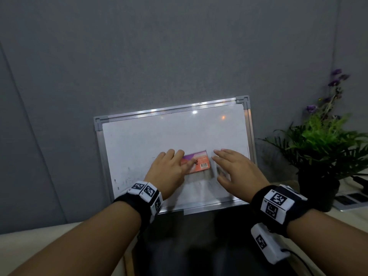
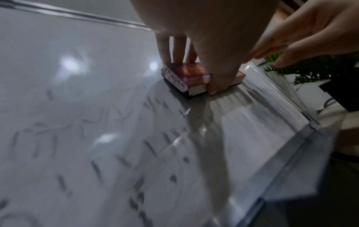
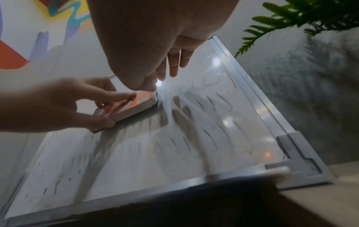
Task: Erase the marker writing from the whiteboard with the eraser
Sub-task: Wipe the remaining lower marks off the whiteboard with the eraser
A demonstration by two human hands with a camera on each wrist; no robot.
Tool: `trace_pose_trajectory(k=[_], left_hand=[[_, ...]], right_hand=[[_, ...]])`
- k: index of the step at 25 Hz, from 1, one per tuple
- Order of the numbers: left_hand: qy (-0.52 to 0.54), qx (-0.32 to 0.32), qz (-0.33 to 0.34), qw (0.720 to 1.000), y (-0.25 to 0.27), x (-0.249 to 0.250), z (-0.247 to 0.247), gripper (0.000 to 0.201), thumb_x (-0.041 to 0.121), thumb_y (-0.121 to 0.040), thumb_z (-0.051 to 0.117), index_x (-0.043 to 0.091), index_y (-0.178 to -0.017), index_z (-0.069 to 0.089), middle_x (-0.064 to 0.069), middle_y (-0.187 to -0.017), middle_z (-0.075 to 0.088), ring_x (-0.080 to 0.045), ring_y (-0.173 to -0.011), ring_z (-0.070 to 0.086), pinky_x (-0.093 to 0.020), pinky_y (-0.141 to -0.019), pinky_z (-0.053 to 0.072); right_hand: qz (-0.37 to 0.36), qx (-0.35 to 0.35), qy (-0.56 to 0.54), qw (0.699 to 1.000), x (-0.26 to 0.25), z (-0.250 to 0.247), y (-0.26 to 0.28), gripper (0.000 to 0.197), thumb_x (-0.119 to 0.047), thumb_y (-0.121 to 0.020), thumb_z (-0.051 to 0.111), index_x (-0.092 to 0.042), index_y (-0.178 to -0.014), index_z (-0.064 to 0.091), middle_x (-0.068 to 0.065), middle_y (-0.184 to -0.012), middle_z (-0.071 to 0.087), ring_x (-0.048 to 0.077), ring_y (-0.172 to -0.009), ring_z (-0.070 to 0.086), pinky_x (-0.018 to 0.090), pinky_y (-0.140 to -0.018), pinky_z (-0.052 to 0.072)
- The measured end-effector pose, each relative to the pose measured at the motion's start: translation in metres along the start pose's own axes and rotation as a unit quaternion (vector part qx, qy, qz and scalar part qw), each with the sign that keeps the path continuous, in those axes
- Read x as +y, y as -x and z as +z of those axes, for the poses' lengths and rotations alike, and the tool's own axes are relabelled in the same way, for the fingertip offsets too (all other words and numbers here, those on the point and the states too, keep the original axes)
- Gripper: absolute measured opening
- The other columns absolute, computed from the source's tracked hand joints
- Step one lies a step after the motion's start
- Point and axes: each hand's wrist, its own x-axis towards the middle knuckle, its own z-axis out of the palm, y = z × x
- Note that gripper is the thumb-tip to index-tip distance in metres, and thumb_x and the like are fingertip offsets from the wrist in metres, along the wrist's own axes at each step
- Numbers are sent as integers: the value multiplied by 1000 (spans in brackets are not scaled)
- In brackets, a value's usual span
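left hand (image 1: 169,168) pinches the eraser (image 1: 199,163) flat against the board (image 1: 139,140); right hand (image 1: 237,170), fingers straight, lies at its 3 o'clock.

A grey felt-like wall (image 1: 159,56) rises behind a pale surface (image 1: 39,242), where a potted plant (image 1: 322,140) (purple blooms on top) stands at right.

Beige table (image 1: 59,242), whiteboard (image 1: 139,140), potted plant (image 1: 326,148)
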Motion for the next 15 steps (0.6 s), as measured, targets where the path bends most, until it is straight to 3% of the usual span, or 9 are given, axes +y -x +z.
trace_pose_trajectory(k=[3,6,9,12,15], left_hand=[[-15,11,-24,1000,-19,-5,-5,58,24,-73,72,20,-129,57,-11,-95,54,-28,-78,49,-38,-63,40],[2,11,-1,1000,-15,10,2,60,19,-70,69,20,-128,57,-10,-93,54,-29,-76,48,-38,-62,39],[13,4,20,1000,-4,28,11,62,15,-66,68,19,-127,58,-9,-89,54,-28,-73,47,-37,-59,37],[1,6,10,1000,-15,24,6,61,18,-65,69,21,-125,61,-8,-90,53,-27,-74,48,-36,-60,36],[-28,3,-37,999,-40,8,-5,57,25,-70,68,24,-127,60,-8,-95,53,-28,-78,48,-36,-63,35]], right_hand=[[-9,8,10,1000,0,-1,-6,51,-19,-77,65,-15,-127,59,2,-135,56,24,-124,51,32,-104,34],[-36,-18,27,999,-2,4,-5,54,-21,-70,69,-16,-123,64,1,-129,61,26,-119,56,35,-99,43],[-43,-55,38,997,0,13,7,56,-24,-66,68,-16,-122,65,0,-127,62,25,-117,58,35,-98,44],[-31,-47,37,998,4,12,7,57,-24,-69,64,-15,-125,62,1,-133,58,25,-122,54,35,-104,37],[30,-10,29,999,14,-2,-6,60,-25,-82,57,-14,-139,46,2,-147,43,22,-135,38,28,-111,17]])
